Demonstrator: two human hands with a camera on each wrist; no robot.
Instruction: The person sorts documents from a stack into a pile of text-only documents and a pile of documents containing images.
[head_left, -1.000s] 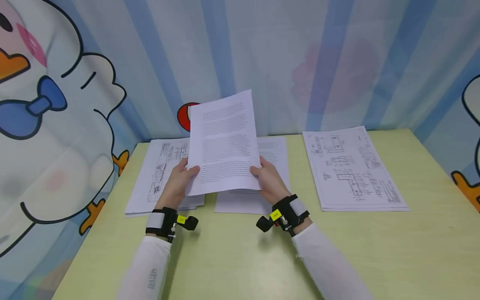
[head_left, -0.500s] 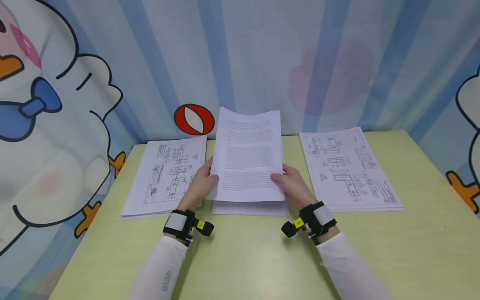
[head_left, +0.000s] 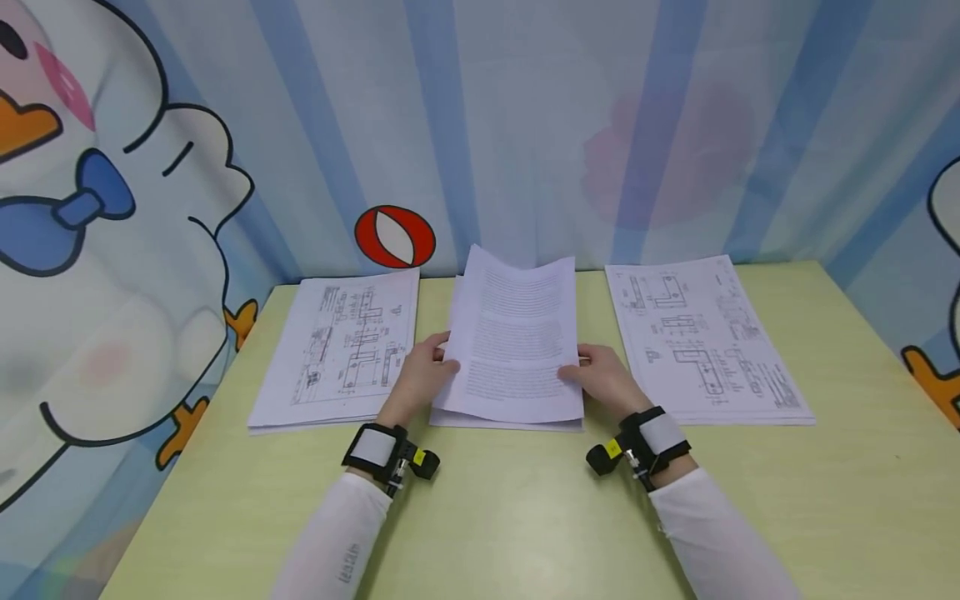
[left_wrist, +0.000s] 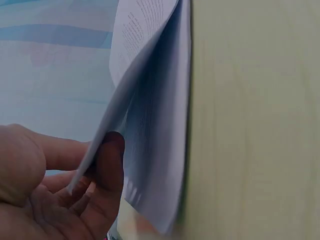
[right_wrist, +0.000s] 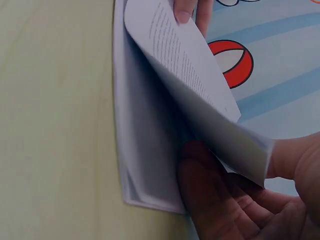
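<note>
A printed sheet of paper [head_left: 517, 333] is held between both hands just above the middle stack of paper [head_left: 450, 419], its far edge bowed upward. My left hand [head_left: 422, 375] pinches its left edge, thumb on top and fingers beneath, as the left wrist view shows with the sheet [left_wrist: 117, 95] between them. On the opposite edge my right hand [head_left: 603, 379] pinches in the same way. In the right wrist view a dark gap separates the held sheet [right_wrist: 190, 70] from the stack [right_wrist: 145, 150] below. Whether it is one sheet or several, I cannot tell.
To the left lies a stack of technical drawings [head_left: 337, 350], close beside the left hand. Another stack of drawings [head_left: 705, 342] lies to the right. All rest on a pale yellow-green table [head_left: 510, 517], with a patterned curtain [head_left: 525, 125] behind its far edge.
The held sheet has moved right and down, from partly over the left stack to low over the middle stack. Both hands still pinch its edges and have travelled with it.
</note>
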